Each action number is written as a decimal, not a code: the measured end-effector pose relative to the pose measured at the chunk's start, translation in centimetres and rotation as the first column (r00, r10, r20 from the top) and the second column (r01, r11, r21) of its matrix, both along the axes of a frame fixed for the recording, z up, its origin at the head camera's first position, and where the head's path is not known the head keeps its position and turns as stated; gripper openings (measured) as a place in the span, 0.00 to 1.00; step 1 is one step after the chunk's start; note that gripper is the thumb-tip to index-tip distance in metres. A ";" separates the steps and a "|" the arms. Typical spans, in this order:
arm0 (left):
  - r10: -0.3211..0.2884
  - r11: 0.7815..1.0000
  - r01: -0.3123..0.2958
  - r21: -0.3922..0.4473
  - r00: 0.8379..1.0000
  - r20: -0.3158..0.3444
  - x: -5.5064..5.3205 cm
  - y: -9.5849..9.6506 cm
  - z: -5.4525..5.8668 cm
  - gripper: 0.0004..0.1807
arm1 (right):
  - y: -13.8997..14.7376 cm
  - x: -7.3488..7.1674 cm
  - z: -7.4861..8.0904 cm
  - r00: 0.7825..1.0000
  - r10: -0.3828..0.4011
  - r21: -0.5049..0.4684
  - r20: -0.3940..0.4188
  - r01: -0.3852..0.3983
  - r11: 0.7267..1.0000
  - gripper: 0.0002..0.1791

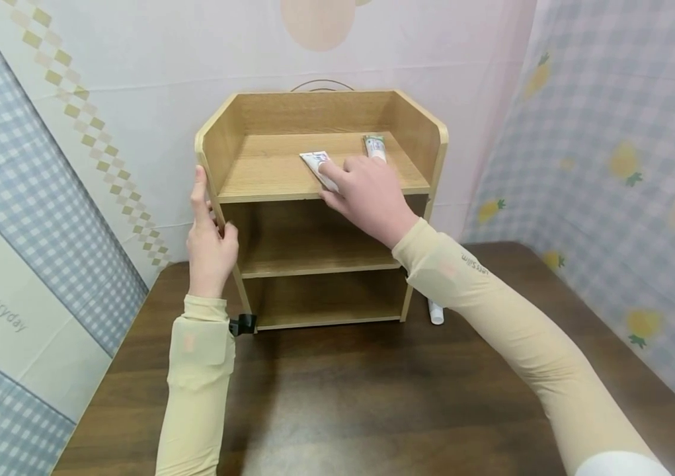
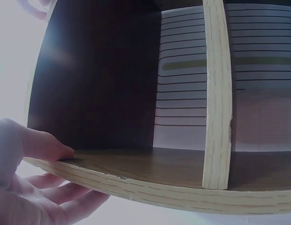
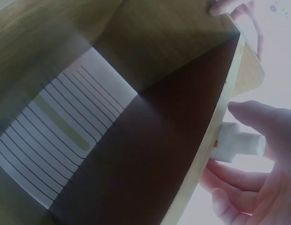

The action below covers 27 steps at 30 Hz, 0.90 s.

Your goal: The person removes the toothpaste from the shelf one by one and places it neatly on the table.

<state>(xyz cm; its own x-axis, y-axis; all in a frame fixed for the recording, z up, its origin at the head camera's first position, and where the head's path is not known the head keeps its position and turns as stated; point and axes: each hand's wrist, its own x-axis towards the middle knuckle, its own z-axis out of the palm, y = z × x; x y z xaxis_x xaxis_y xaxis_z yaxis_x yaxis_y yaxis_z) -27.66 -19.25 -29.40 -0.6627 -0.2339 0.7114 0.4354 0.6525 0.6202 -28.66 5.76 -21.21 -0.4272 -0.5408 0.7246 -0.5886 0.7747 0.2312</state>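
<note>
A small wooden shelf unit stands on the table, with an open top tray and two compartments below. My left hand grips the edge of its left side panel, thumb on the inner face and fingers outside. Over the front of the top board, my right hand pinches a white squeeze tube with printed lettering. The tube's capped end shows between thumb and fingers in the right wrist view. A second tube, white with a green end, lies farther back on the top board, partly hidden by the right hand.
Beside the shelf's right foot, another white tube pokes out on the dark wooden table, partly hidden by the right sleeve. A black wrist mount sits by the shelf's left foot. Patterned cloth hangs behind and on both sides.
</note>
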 end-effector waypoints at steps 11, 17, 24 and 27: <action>0.002 1.000 -0.002 0.006 1.000 0.001 -0.1 0.0 -0.1 0.47 | 0.0 0.1 -1.0 0.995 0.016 -0.049 -0.098 -0.021 0.999 0.07; 0.006 1.000 -0.006 0.007 1.000 -0.009 -0.2 -0.1 -0.1 0.47 | 0.1 -0.1 -1.1 0.997 0.002 -0.073 -0.073 -0.007 0.997 0.16; 0.010 1.000 -0.010 0.000 1.000 -0.009 -0.3 -0.1 0.0 0.47 | 0.3 -0.3 -1.4 0.997 -0.027 -0.061 -0.077 0.023 0.998 0.16; 0.004 1.000 -0.004 0.004 1.000 -0.001 -0.4 -0.1 0.0 0.47 | 0.4 -0.3 -1.4 0.997 -0.025 -0.063 -0.069 0.021 0.998 0.17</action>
